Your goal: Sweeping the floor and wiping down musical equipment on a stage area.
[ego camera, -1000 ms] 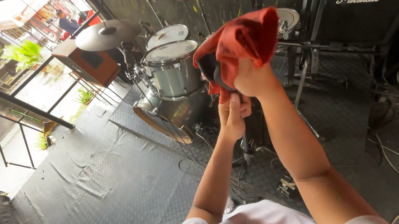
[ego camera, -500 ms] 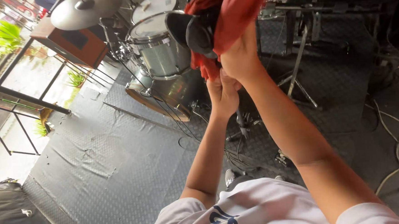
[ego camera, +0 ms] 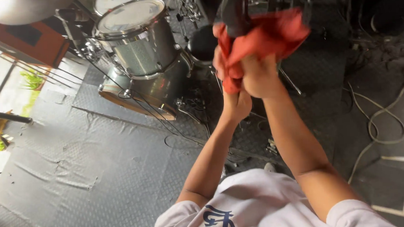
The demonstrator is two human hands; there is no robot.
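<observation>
Both my arms reach out in front of me over a black textured floor. My right hand (ego camera: 256, 76) is closed on a red cloth (ego camera: 269, 34) and presses it around a dark, blurred upright object (ego camera: 234, 9). Just below it, touching it, my left hand (ego camera: 236, 105) is clenched in a fist on what looks like the thin pole of that object's stand. The pole itself is mostly hidden by my hands.
A silver drum (ego camera: 135, 34) sits over a bass drum (ego camera: 150, 91) at the upper left, with a cymbal (ego camera: 21, 8) and an orange-brown box (ego camera: 27, 39) beyond. A black round seat (ego camera: 203, 42) is beside my hands. Cables (ego camera: 377, 118) trail at the right. Railings and plants are at far left.
The view has swung down and closer to the drums. My hands keep their grip, and the red cloth has shifted around the dark object.
</observation>
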